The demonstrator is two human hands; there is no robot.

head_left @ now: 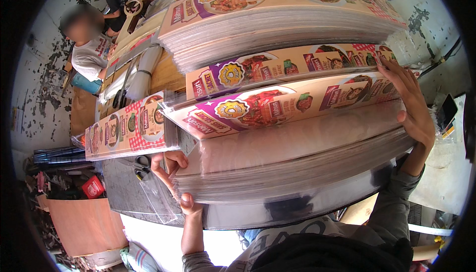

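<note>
Across the near edge of the workbench (119,188) sits the nearest stack of printed sheets (292,148), thick, glossy, slightly fanned. Top sheet is lifted off the pile along its length, bowed, food-package print in purple, cream and red check.

Left hand (173,178) is at the stack's left end, fingers curled narrow onto the sheet edges, thumb low near the bottom of the pile. Right hand (409,106) is flat against the right end, fingers spread wide, fingertips on the raised sheet's corner. Pressing, not pinching, as far as I can tell.

To do this well, my read: keep both ends squared with even pressure, lift one sheet only, support the span so it doesn't crease. Film-slick faces will slide, so hold edges, not faces.

Material: thin laminated sheet, silvery reflective undersides, edges layered like a ream.

Outward: second stack (282,69) just behind, third taller stack (277,19) beyond that. Smaller stack (129,131) to the left, scissors (143,165) just beside it, clear plastic sleeve (158,200) below. Another person in a pale shirt (89,56) sits well apart at far left.
</note>
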